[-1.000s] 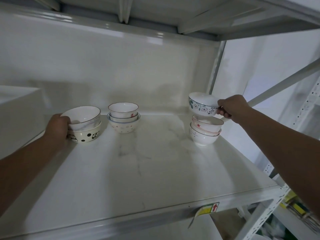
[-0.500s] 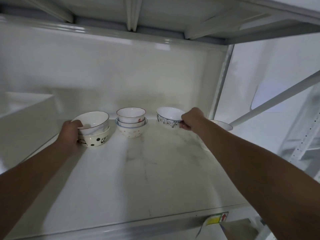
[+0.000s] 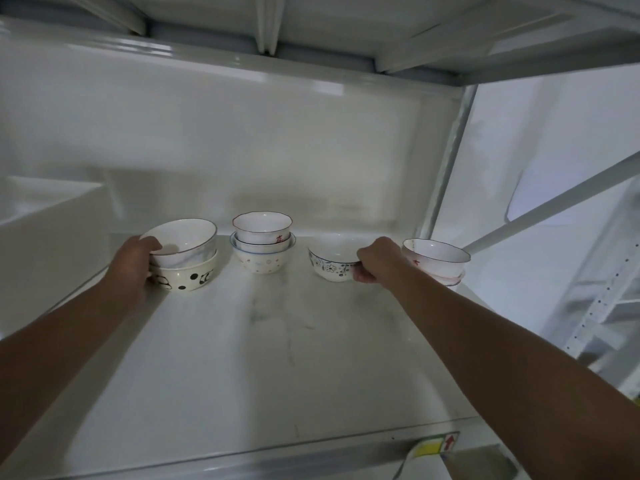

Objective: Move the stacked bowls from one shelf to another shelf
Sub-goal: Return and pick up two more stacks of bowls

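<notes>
On the white marbled shelf (image 3: 242, 358) stand several bowls. My left hand (image 3: 133, 263) grips the rim of a white bowl (image 3: 183, 242) nested in a cream bowl with black panda marks (image 3: 185, 277). A stack of three small bowls (image 3: 261, 245) sits at the back middle. My right hand (image 3: 375, 259) holds a white bowl with blue flowers (image 3: 330, 263) by its rim, low over or on the shelf between the middle stack and a two-bowl stack with red marks (image 3: 436, 259) at the right.
The back wall is close behind the bowls. A metal upright (image 3: 445, 168) bounds the shelf's right rear corner, and a diagonal brace (image 3: 554, 206) runs past it. The upper shelf's underside (image 3: 270, 26) hangs overhead. A yellow and red sticker (image 3: 434, 446) marks the front edge.
My right hand lifted the blue-flower bowl off the right stack and carried it left and down to the shelf space between stacks. My left hand stayed on the white bowl.
</notes>
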Demonstrator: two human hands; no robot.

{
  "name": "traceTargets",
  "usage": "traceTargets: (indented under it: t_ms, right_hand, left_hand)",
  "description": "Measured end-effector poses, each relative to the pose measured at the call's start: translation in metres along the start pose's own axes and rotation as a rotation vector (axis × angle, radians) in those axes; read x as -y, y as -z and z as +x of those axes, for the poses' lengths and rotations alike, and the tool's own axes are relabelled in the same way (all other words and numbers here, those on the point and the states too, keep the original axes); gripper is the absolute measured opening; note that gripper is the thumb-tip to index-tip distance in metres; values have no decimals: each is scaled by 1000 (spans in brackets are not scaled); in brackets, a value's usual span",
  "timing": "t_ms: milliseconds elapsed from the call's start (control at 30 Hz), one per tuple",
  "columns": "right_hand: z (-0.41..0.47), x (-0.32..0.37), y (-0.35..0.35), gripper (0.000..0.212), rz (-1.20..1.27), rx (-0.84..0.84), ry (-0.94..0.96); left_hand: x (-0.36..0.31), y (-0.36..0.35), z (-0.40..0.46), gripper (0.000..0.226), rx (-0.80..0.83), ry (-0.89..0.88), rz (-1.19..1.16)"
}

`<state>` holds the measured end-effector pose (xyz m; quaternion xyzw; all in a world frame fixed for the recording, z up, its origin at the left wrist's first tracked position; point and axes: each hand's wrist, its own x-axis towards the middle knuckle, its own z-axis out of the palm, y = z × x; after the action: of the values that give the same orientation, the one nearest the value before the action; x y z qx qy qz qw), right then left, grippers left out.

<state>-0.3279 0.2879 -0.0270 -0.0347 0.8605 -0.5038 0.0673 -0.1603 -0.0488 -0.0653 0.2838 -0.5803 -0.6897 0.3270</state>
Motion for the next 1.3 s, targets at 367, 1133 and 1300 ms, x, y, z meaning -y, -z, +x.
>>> traceTargets:
  t_ms: [367,1133,1300]
  right_hand:
    - [-4,38,108,48,-985,101,93]
    - [-7,72,78,28,-980,-224,785]
    - [-8,64,17,31,-964,-116,835]
  left_hand:
    - [2,-4,4,14,11,13,9]
    - [0,-7,-4,9,-12,40,-63]
    - [3,0,-1,36,43,93,-114]
